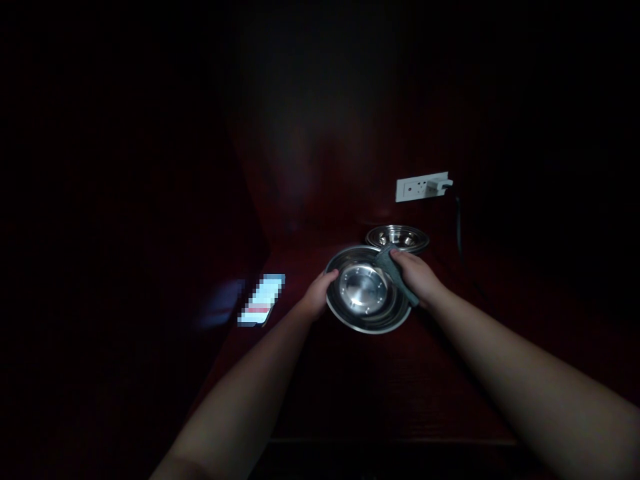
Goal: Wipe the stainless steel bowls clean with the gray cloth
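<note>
The far left of the room is nearly black, apart from a pale bluish glow (220, 303) on a dark surface. Just right of it, a smartphone (263, 300) with a lit, pixelated screen lies near the left edge of the dark red worktop (360, 400), whose bare front shows faint streaks running across. Next comes the left hand (317, 293), its grip closed on the rim of a stainless steel bowl (364, 290), thumb inside. The bowl is tilted, its open side facing the camera, in front of the dark reddish wall (340, 147); whether it touches the worktop I cannot tell. Behind it sits a shiny metal dish (397, 235), partly hidden. The right hand's (417, 273) grip is closed on a grey-green cloth (395, 273) folded over the bowl's right rim. Above, a white wall socket (411, 189) holds a plug (444, 187), its dark cord (459, 227) hanging down; farther right, the room fades to black.
</note>
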